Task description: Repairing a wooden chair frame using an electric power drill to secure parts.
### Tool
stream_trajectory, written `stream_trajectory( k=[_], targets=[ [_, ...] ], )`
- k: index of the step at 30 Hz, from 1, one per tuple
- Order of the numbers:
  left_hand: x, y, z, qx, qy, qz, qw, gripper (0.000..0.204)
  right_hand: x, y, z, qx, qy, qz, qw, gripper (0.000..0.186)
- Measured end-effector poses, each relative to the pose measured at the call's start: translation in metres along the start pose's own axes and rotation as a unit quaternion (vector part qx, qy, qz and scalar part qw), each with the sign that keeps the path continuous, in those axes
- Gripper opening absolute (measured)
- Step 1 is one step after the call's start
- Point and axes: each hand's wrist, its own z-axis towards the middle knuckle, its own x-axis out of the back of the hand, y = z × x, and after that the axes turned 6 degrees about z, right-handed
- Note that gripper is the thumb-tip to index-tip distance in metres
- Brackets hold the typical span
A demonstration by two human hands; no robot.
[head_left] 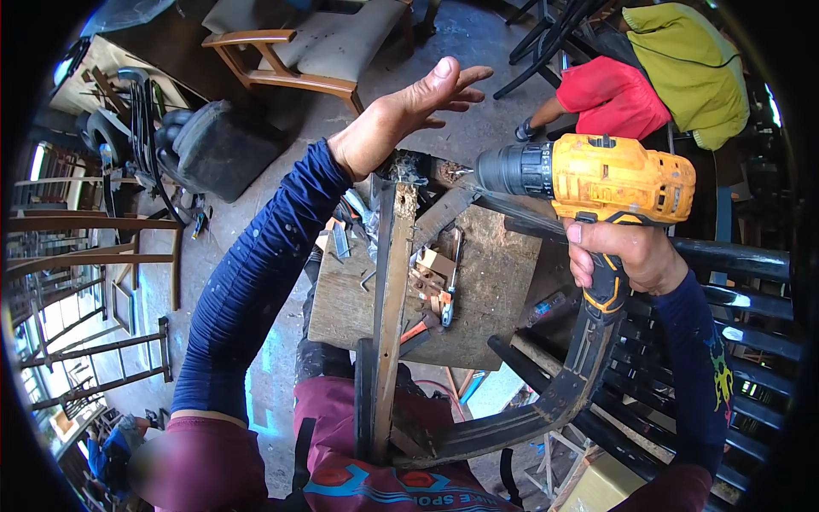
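Observation:
My right hand [630, 252] is wrapped round the grip of a yellow and black cordless drill [618, 175], which points left. The tip of its bit [463, 171] is at the dark, worn corner of a wooden chair frame [394, 282]. This frame stands in front of my body, with a pale straight rail and a dark curved piece [520, 420] sweeping round to the right. My left hand [401, 115] is open above the far end of the rail, fingers stretched to the right and nothing in them. Whether its wrist touches the frame I cannot tell.
Beneath the frame is a plywood worktop [499, 290] bearing a screwdriver [454, 277], a hammer [420, 327] and wood blocks. Dark slatted furniture [751, 320] crowds the right. An armchair [333, 43] stands ahead; a person in red shorts [612, 96] is beyond at right. Chair frames [94, 224] line the left.

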Motion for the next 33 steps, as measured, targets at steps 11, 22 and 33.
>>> stream_trajectory(
  k=[11,22,33],
  targets=[
    [0.000,0.001,-0.001,-0.001,-0.001,-0.006,1.000,0.100,0.001,0.003,0.006,-0.006,-0.009,0.008,1.000,0.014],
    [-0.002,0.000,-0.001,-0.004,0.011,-0.013,1.000,0.100,0.003,0.008,0.013,0.009,-0.014,-0.017,1.000,0.015],
    [-0.001,0.002,0.001,0.002,0.017,-0.023,1.000,0.101,0.002,0.005,0.017,0.013,-0.025,-0.027,0.999,0.014]
  ],
)
